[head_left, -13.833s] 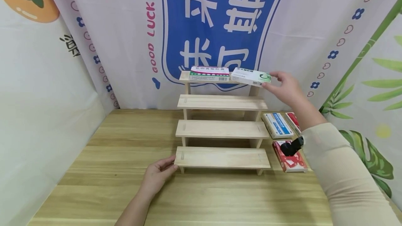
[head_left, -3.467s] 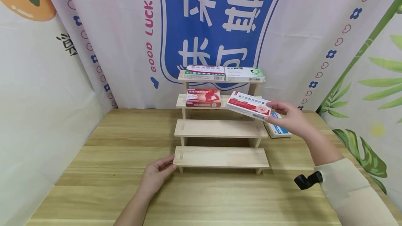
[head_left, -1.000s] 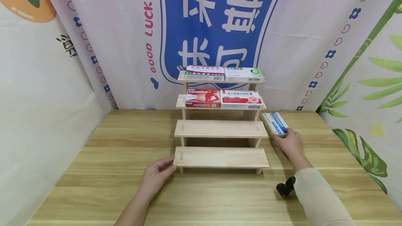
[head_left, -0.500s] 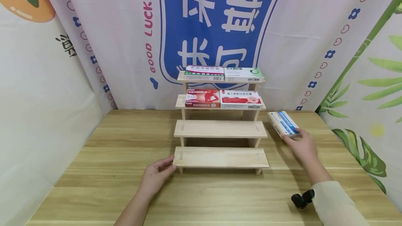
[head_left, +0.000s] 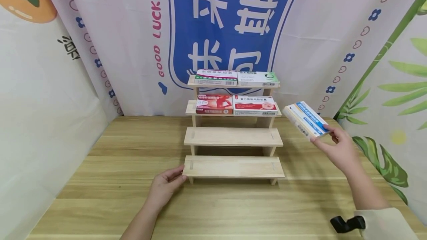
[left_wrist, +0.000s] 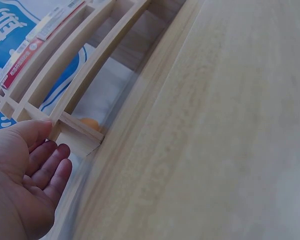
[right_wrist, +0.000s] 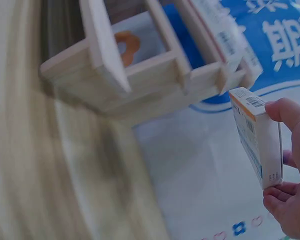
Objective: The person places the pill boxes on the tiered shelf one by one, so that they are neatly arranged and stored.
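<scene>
My right hand (head_left: 340, 149) pinches a white-and-blue medicine box (head_left: 307, 119) by its near end, holding it tilted in the air to the right of a stepped wooden shelf (head_left: 233, 166). In the right wrist view the same medicine box (right_wrist: 255, 137) stands between thumb and fingers. My left hand (head_left: 166, 186) grips the left end of the lowest step; the left wrist view has the hand's (left_wrist: 30, 175) thumb at the board's corner, fingers curled below. On the second step from the top lie a red medicine box (head_left: 214, 104) and a white-and-red one (head_left: 255, 105).
Two more medicine boxes, one white-and-green with a purple edge (head_left: 216, 77) and one white with a green end (head_left: 258, 79), fill the top step. The shelf stands on a wood-grain table (head_left: 133, 151), before a printed cloth backdrop (head_left: 133, 47).
Earlier, the red and white-and-red medicine boxes came onto the second step. Over the last second my right hand has lifted the white-and-blue box off the table, up and rightward. My left hand stays put.
</scene>
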Tool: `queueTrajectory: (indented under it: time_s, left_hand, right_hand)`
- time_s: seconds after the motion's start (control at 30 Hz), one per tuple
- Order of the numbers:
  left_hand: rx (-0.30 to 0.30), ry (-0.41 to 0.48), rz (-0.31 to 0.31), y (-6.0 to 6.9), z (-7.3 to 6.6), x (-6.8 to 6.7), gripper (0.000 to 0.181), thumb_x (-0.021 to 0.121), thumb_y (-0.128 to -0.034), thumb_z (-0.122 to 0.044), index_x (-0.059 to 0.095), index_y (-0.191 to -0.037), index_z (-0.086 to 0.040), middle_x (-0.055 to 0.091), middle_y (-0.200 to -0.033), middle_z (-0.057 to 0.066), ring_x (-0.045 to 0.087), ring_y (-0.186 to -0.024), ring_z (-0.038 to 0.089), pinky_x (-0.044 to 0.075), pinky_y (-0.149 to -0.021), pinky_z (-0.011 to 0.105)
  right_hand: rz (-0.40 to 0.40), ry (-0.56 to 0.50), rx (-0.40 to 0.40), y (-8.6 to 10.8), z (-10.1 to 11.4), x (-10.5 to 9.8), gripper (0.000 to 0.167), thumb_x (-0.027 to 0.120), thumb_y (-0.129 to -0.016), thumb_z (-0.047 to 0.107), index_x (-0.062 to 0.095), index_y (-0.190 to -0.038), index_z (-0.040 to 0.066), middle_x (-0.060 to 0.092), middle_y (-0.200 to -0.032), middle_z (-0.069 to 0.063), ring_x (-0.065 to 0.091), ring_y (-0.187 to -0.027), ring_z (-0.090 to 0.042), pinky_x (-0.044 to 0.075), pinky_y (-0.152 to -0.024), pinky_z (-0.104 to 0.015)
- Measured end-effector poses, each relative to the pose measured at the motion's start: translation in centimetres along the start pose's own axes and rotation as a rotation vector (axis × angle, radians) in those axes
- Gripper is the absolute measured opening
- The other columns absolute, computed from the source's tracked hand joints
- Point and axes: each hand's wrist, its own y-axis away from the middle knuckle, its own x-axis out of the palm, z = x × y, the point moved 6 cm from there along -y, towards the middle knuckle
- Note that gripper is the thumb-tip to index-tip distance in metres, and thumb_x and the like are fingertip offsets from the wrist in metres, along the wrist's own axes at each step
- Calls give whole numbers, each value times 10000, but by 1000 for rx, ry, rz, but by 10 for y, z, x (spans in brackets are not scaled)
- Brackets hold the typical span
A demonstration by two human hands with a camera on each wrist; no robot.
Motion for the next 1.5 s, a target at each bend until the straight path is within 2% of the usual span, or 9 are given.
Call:
queueTrajectory:
  time_s: [0.07,0.17,0.27,0.33,0.53,0.67,0.77,1.17,1.5]
  left_hand:
    - [-1,3,1,0,0,0,396,727,-879,-120,636,-1236,25,626,-1316,168,625,-1192,313,561,-933,235]
    - [2,6,1,0,0,0,397,727,-878,-120,636,-1236,26,626,-1316,170,626,-1191,313,561,-933,235]
    - [6,9,1,0,0,-1,395,728,-877,-117,637,-1233,29,627,-1312,174,631,-1182,311,563,-927,231]
    - [8,9,0,1,0,-1,392,728,-876,-114,638,-1229,30,630,-1308,177,636,-1175,310,565,-922,229]
    - [-2,1,-2,1,1,-1,388,726,-877,-113,642,-1233,17,633,-1307,169,637,-1174,302,565,-922,229]
    - [-10,5,1,1,3,-1,391,725,-880,-123,640,-1239,9,631,-1314,162,631,-1184,300,563,-927,229]
    - [-12,11,6,1,4,-1,399,726,-882,-137,636,-1243,7,628,-1320,156,620,-1202,302,559,-936,230]
    - [-7,11,6,-1,6,-1,403,727,-884,-156,638,-1249,-13,632,-1319,143,628,-1195,282,563,-923,221]
    - [-12,10,3,0,4,-1,400,729,-879,-147,640,-1246,-13,633,-1316,148,631,-1188,289,564,-924,226]
  right_hand:
    - [-23,21,-31,3,12,-5,738,669,-919,381,386,-1461,-32,369,-1431,-280,391,-1223,-325,354,-1133,-584]
    - [-14,49,-57,9,28,-10,719,676,-914,401,410,-1467,26,392,-1429,-222,409,-1224,-303,403,-1149,-273]
    - [30,29,-89,13,45,-10,712,687,-912,385,406,-1474,49,381,-1448,-213,414,-1314,-394,389,-966,12]
    - [62,-4,-119,15,56,-6,693,699,-912,340,410,-1469,46,365,-1464,-217,407,-1332,-449,356,-859,79]
    - [165,-99,-230,18,89,17,620,738,-883,176,458,-1417,32,385,-1444,-182,405,-1327,-416,384,-932,20]
    - [251,-110,-258,21,107,39,622,763,-856,201,484,-1392,53,399,-1460,-174,411,-1348,-431,444,-1117,-335]
    - [309,-104,-257,22,118,57,639,777,-843,255,499,-1392,84,401,-1478,-165,409,-1356,-454,395,-1107,-594]
    - [451,-56,-327,24,130,132,593,806,-791,346,590,-1317,177,478,-1437,-82,468,-1327,-363,420,-1114,-553]
    - [478,-18,-327,19,136,161,610,809,-777,362,597,-1315,170,504,-1407,-61,528,-1267,-280,435,-1108,-509]
